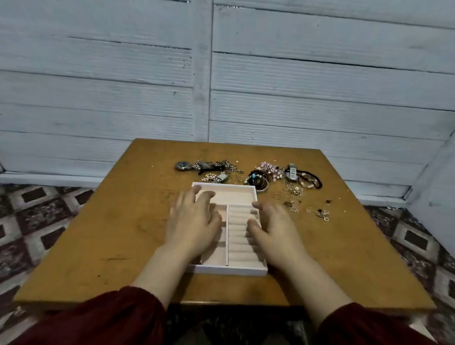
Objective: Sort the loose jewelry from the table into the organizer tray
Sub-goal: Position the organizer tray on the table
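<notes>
Jewelry (250, 178) lies tangled above the organizer tray (229, 269) at frame centre, none sorted yet. Left hand (194, 221) and right hand (273, 227) rest flat-fingered over the tray, holding nothing. Chains may snag and drag neighbours.

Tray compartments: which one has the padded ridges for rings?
The long right-hand compartment, partly covered by the right hand; the wide far one and the left ones are flat-floored.

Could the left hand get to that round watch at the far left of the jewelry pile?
Probably yes. The left hand is open and empty over the tray, and the watch lies beyond it with only bare table between.
</notes>
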`<action>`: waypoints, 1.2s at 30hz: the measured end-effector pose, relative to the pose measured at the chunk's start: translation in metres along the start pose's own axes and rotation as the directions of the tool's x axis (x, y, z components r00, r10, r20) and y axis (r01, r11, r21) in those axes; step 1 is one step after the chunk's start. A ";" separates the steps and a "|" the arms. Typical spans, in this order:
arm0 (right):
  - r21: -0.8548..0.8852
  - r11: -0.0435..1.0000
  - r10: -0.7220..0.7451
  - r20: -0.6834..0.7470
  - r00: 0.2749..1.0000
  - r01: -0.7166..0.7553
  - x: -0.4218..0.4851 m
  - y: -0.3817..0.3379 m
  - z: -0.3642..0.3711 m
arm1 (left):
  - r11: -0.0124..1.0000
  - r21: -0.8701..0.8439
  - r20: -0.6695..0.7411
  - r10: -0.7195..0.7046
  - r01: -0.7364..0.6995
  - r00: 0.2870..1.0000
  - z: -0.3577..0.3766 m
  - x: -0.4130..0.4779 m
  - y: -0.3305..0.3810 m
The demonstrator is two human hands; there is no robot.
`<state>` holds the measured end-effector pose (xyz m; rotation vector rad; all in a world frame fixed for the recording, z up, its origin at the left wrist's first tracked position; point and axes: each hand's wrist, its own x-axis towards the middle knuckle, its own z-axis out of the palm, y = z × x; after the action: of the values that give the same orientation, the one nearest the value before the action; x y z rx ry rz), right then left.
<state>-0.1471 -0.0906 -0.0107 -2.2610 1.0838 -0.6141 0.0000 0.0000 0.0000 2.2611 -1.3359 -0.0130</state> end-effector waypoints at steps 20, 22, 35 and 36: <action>-0.194 0.979 0.086 0.141 0.986 -0.057 -0.001 0.011 0.015 | 0.977 -0.105 0.169 -0.165 0.184 0.972 0.024 0.000 -0.014; -0.194 0.979 0.089 0.152 0.984 -0.059 -0.005 0.012 0.014 | 0.978 -0.104 0.178 -0.160 0.180 0.971 0.025 -0.004 -0.013; -0.067 0.992 0.103 -0.043 0.994 -0.106 0.001 0.020 -0.011 | 0.995 -0.101 -0.018 0.013 -0.015 1.000 0.019 -0.002 0.030; -0.041 0.993 0.112 -0.071 0.991 -0.115 0.004 0.022 -0.015 | 0.992 -0.121 -0.025 0.041 -0.044 0.999 0.021 0.000 0.036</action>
<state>-0.1667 -0.1095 -0.0133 -2.2126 1.2619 -0.6305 -0.0348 -0.0228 -0.0027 2.1249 -1.3341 -0.0523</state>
